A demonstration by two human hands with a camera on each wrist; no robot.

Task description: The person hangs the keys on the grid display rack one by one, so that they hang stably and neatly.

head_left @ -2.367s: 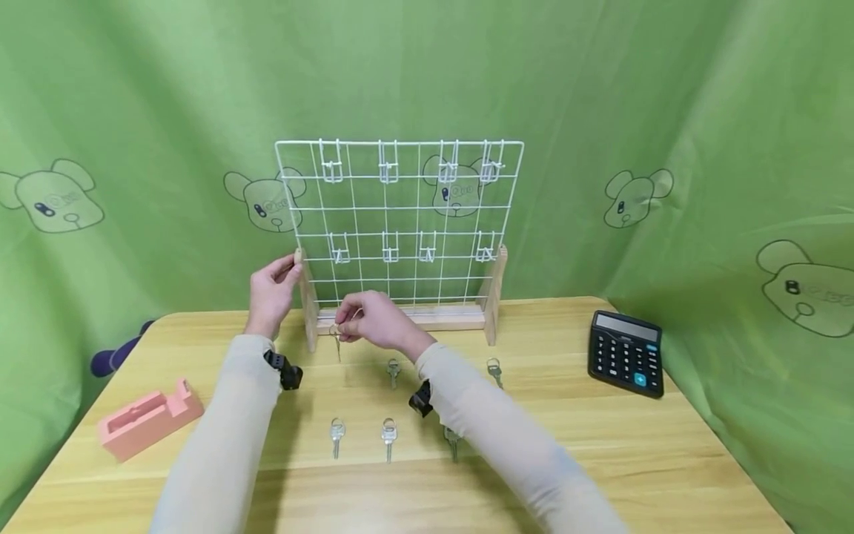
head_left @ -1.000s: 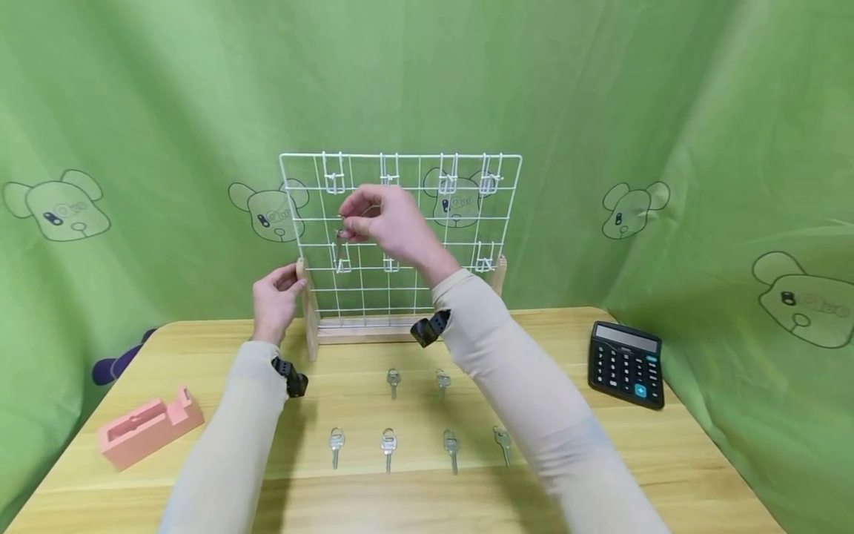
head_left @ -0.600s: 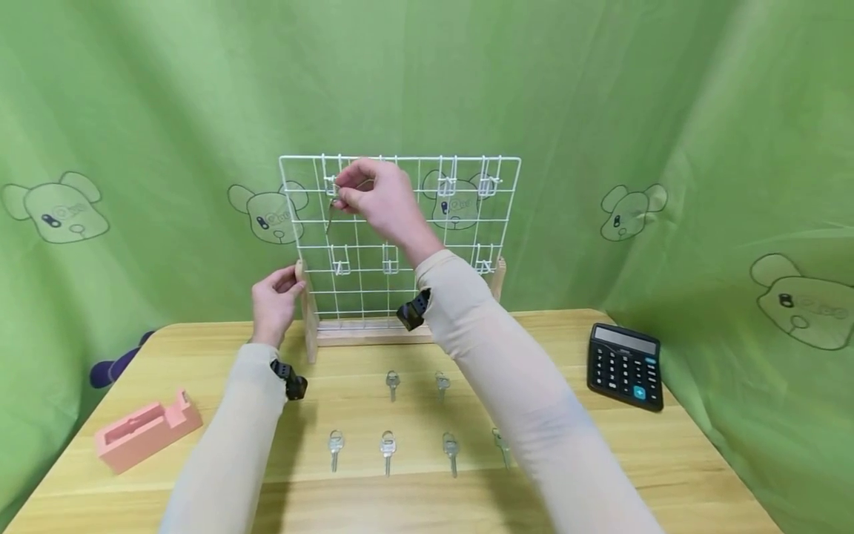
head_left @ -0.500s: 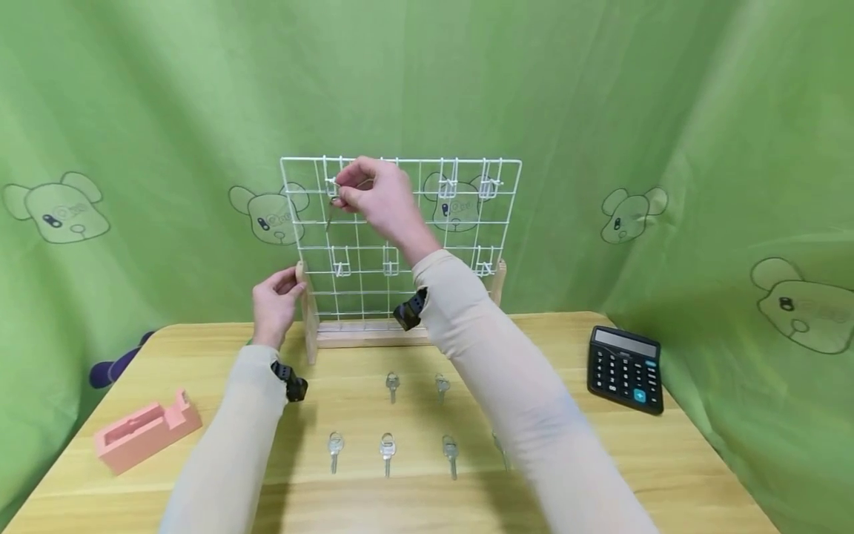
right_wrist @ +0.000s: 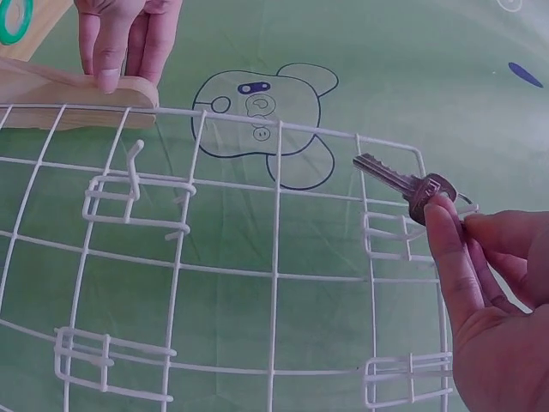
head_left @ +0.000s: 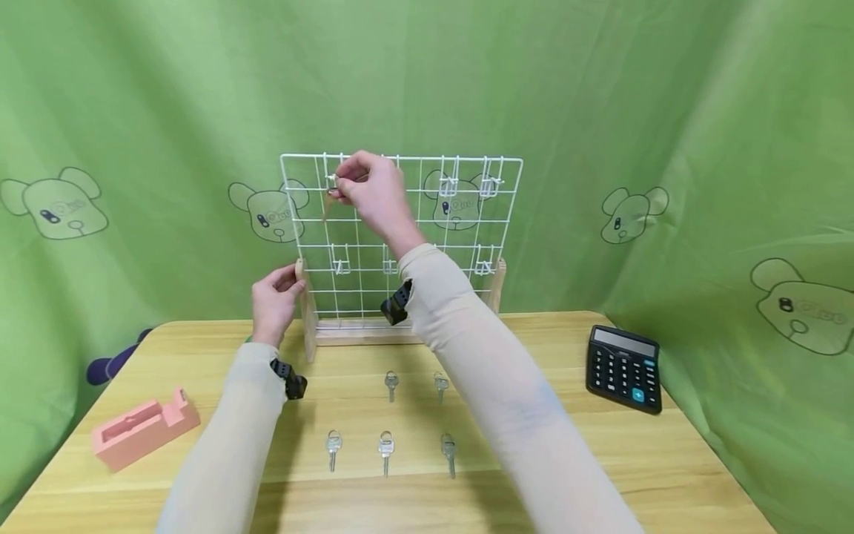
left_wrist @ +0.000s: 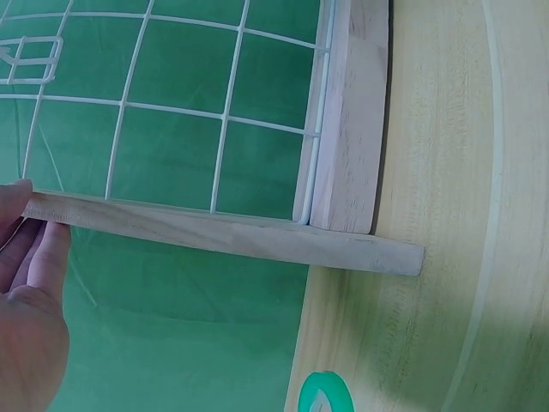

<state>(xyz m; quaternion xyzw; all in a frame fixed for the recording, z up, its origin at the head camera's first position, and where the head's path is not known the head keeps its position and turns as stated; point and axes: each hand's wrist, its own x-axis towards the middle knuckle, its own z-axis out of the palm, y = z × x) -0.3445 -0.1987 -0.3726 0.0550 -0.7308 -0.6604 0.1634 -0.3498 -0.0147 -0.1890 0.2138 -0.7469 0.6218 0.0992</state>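
My left hand grips the top of the left wooden post of a stand that holds a white wire grid. In front of the grid's upper left, my right hand pinches a silver key near its ring, between thumb and fingers. The ring is partly covered by the fingertips. Right beside them is the top left hook; I cannot tell whether the ring touches it. Other hooks sit in two rows, and my right hand hides part of the upper row.
Several keys with rings lie in two rows on the wooden table, one key in the front row among them. A black calculator lies at the right, a pink tape dispenser at the left. Behind hangs a green curtain.
My right hand has risen with the key from just above the table to the top left hook, shifting slightly left lately. The left hand stays on the post.
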